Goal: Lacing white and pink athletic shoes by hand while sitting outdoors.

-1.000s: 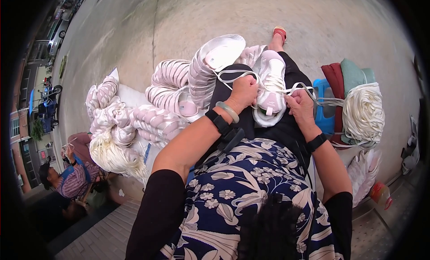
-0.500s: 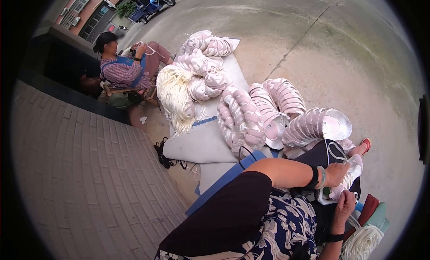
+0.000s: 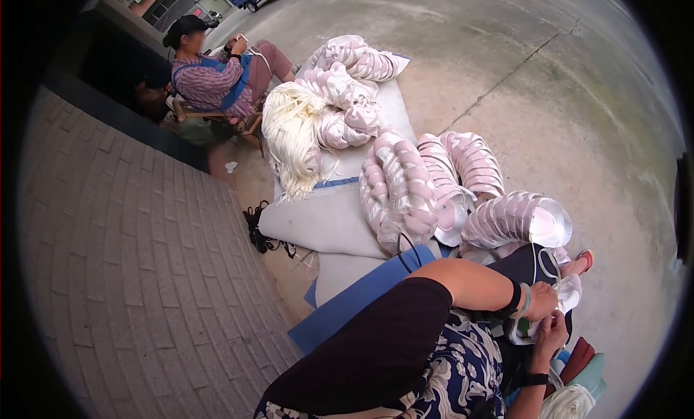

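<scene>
Clock positions below are read on the face of the head view, which I monitor remotely. I find the white-and-pink sneaker point(image 3: 571, 295) at four o'clock, partly covered by both hands, beside the person's dark-trousered knee point(image 3: 517, 264). A white lace point(image 3: 535, 257) forms a slack loop on the sneaker's ten o'clock side, over the knee.

The left grip point(image 3: 539, 302) is at the sneaker with its fingers curled inward. The right grip point(image 3: 551, 336) sits just beside it, toward five o'clock, fingers bent and tips close to the left's. In neither case can I tell how far the fingertips are parted or whether the lace is pinched; that contact is too small and partly hidden.

I judge the work in hand to be lace handling at the upper. For sound execution, I would steady the sneaker against the leg, pinch the lace near its end, keep it flat and untwisted, and draw up the slack evenly. The loose loop could snag on the knee or the wristband, so I advise keeping it clear.

Also noted: a curved stack of nested pink-and-white shoe uppers point(image 3: 499, 220) at three o'clock, and a cream lace bundle point(image 3: 290, 134) near eleven.
</scene>
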A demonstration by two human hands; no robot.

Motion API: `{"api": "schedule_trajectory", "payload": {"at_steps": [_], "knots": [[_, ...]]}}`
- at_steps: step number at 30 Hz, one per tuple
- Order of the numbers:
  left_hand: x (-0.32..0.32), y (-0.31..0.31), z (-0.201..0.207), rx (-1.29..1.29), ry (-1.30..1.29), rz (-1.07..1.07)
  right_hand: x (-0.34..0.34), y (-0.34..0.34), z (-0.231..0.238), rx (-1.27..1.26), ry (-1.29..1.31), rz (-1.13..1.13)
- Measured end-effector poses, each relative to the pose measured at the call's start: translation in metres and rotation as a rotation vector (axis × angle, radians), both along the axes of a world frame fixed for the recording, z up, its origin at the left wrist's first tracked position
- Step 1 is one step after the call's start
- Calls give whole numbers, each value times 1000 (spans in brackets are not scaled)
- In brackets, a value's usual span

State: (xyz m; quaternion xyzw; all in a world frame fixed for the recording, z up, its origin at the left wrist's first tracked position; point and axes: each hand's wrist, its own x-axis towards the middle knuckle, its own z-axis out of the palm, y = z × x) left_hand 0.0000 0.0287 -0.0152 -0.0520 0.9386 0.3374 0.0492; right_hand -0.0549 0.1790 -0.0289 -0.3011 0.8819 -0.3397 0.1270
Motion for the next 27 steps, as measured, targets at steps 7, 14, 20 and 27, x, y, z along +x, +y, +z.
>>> {"api": "schedule_trajectory", "payload": {"at_steps": [7,14,20,27], "knots": [[3,2,-4,-29,123,-130,-1,-6,-11,-67,-54,-17],[-1,4,-12,-33,149,-196,4,-13,-11,-78,217,113],[-5,-4,-16,-47,24,-177,4,-11,-7,66,82,-138],[-14,-11,-21,137,12,-89,1,-9,-12,-15,455,120]]}}
